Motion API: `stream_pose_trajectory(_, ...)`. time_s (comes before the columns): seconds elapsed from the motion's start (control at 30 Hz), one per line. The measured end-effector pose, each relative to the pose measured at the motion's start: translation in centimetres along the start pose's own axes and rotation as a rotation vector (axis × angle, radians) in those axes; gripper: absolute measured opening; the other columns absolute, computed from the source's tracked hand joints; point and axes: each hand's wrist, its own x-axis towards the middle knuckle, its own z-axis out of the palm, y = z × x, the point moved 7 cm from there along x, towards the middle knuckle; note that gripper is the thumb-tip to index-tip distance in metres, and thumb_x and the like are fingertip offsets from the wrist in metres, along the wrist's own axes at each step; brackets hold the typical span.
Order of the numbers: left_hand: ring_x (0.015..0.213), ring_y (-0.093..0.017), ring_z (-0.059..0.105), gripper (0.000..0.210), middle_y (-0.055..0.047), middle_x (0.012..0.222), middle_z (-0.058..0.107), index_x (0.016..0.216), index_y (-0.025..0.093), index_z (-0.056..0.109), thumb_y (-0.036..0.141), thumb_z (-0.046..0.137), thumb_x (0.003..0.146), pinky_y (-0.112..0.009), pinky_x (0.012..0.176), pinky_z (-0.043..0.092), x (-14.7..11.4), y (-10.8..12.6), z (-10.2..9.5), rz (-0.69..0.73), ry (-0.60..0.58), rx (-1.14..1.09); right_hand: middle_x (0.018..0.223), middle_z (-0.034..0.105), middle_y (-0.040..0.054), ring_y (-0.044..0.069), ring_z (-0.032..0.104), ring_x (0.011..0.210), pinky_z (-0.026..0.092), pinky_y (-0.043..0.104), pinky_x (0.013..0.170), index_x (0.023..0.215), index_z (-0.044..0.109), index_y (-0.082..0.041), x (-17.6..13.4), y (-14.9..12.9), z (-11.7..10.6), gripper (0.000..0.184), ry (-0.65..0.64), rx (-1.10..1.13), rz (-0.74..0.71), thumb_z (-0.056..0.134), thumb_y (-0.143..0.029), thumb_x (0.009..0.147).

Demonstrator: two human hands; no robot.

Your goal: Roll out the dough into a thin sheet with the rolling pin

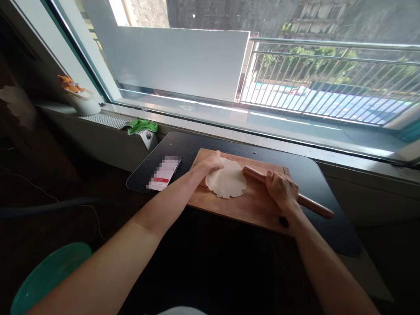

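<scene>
A flat, roughly round sheet of pale dough (227,179) with a ragged edge lies on a wooden cutting board (210,202). My left hand (212,162) pinches the dough at its upper left edge, the fingertips partly hidden. My right hand (282,189) is wrapped round a wooden rolling pin (315,206). The pin slants from beside the dough's right edge, across the board, to beyond the board's right side. Its near tip sits close to the dough; whether they touch I cannot tell.
The board rests on a dark table (177,144) below a large window. A phone (164,173), partly blurred out, lies left of the board. On the sill are a green cloth (142,126) and a white pot (85,103). A green basin (49,275) stands at lower left.
</scene>
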Motion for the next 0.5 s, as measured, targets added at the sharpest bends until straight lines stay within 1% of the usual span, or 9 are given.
stream_pose_trajectory(0.03, 0.092, -0.028, 0.071, 0.070, -0.014, 0.110, 0.073, 0.128, 0.015, 0.063, 0.003, 0.072, 0.059, -0.029, 0.069, 0.052, 0.0, 0.6, 0.3, -0.003, -0.020, -0.010, 0.114, 0.076, 0.0187, 0.031, 0.069, 0.109, 0.048, 0.038, 0.090, 0.111, 0.077, -0.014, -0.1, 0.9, 0.0, 0.056, -0.011, -0.002, 0.029, 0.026, -0.035, 0.104)
stream_pose_trajectory(0.07, 0.088, -0.026, 0.071, 0.071, -0.014, 0.112, 0.072, 0.133, 0.015, 0.059, 0.005, 0.069, 0.064, -0.028, 0.065, 0.051, -0.1, 1.0, 0.4, 0.001, -0.009, -0.030, 0.114, 0.076, 0.0193, 0.031, 0.069, 0.110, 0.049, 0.038, 0.089, 0.111, 0.077, -0.014, -0.1, 1.7, -0.1, 0.057, -0.021, -0.002, 0.051, 0.025, -0.036, 0.104)
stream_pose_trajectory(0.13, 0.085, -0.024, 0.071, 0.073, -0.014, 0.117, 0.071, 0.143, 0.015, 0.050, 0.008, 0.066, 0.072, -0.027, 0.061, 0.051, -0.9, 0.9, -0.1, -0.005, 0.076, -0.086, 0.114, 0.076, 0.0203, 0.031, 0.069, 0.111, 0.049, 0.039, 0.089, 0.113, 0.077, -0.014, 0.1, 2.8, -0.4, 0.059, -0.032, 0.003, 0.071, 0.023, -0.036, 0.104)
stream_pose_trajectory(0.2, 0.090, -0.024, 0.071, 0.074, -0.016, 0.120, 0.069, 0.144, 0.014, 0.048, 0.010, 0.067, 0.073, -0.028, 0.066, 0.053, -2.1, -0.2, -1.1, -0.023, 0.189, -0.133, 0.113, 0.076, 0.0210, 0.032, 0.070, 0.110, 0.049, 0.040, 0.089, 0.114, 0.077, -0.014, 0.3, 3.3, -0.6, 0.061, -0.064, 0.016, 0.093, 0.022, -0.037, 0.104)
stream_pose_trajectory(0.27, 0.102, -0.027, 0.070, 0.075, -0.016, 0.123, 0.068, 0.141, 0.014, 0.051, 0.008, 0.072, 0.069, -0.030, 0.078, 0.055, -3.8, -1.5, -1.8, -0.015, 0.250, -0.136, 0.112, 0.076, 0.0212, 0.032, 0.072, 0.105, 0.050, 0.040, 0.087, 0.116, 0.077, -0.013, 0.4, 3.0, -0.8, 0.062, -0.117, 0.039, 0.117, 0.020, -0.037, 0.105)
stream_pose_trajectory(0.33, 0.111, -0.028, 0.068, 0.077, -0.016, 0.127, 0.067, 0.142, 0.016, 0.051, 0.006, 0.072, 0.069, -0.033, 0.090, 0.054, -5.4, -2.3, -2.0, 0.030, 0.241, -0.092, 0.112, 0.076, 0.0212, 0.031, 0.072, 0.104, 0.049, 0.040, 0.088, 0.115, 0.077, -0.012, 0.4, 1.5, -1.1, 0.063, -0.143, 0.053, 0.105, 0.019, -0.035, 0.105)
stream_pose_trajectory(0.37, 0.113, -0.029, 0.067, 0.078, -0.016, 0.127, 0.067, 0.144, 0.017, 0.049, 0.007, 0.071, 0.070, -0.034, 0.094, 0.053, -6.2, -2.4, -2.0, 0.063, 0.227, -0.070, 0.111, 0.076, 0.0209, 0.031, 0.072, 0.104, 0.049, 0.040, 0.089, 0.113, 0.077, -0.012, 0.4, 0.3, -1.3, 0.064, -0.143, 0.054, 0.075, 0.019, -0.035, 0.106)
stream_pose_trajectory(0.43, 0.114, -0.028, 0.067, 0.079, -0.014, 0.124, 0.070, 0.148, 0.020, 0.045, 0.007, 0.069, 0.074, -0.036, 0.098, 0.052, -7.5, -2.4, -2.0, 0.132, 0.209, -0.027, 0.106, 0.078, 0.0186, 0.030, 0.072, 0.102, 0.048, 0.039, 0.088, 0.109, 0.078, -0.015, 0.2, -2.5, -1.5, 0.061, -0.136, 0.055, -0.015, 0.021, -0.034, 0.106)
stream_pose_trajectory(0.5, 0.111, -0.028, 0.069, 0.080, -0.011, 0.116, 0.072, 0.151, 0.021, 0.041, 0.007, 0.067, 0.077, -0.036, 0.098, 0.052, -8.2, -2.3, -2.1, 0.178, 0.228, 0.036, 0.102, 0.078, 0.0157, 0.029, 0.072, 0.098, 0.048, 0.038, 0.085, 0.107, 0.078, -0.019, -0.1, -4.9, -1.2, 0.055, -0.154, 0.056, -0.088, 0.026, -0.035, 0.105)
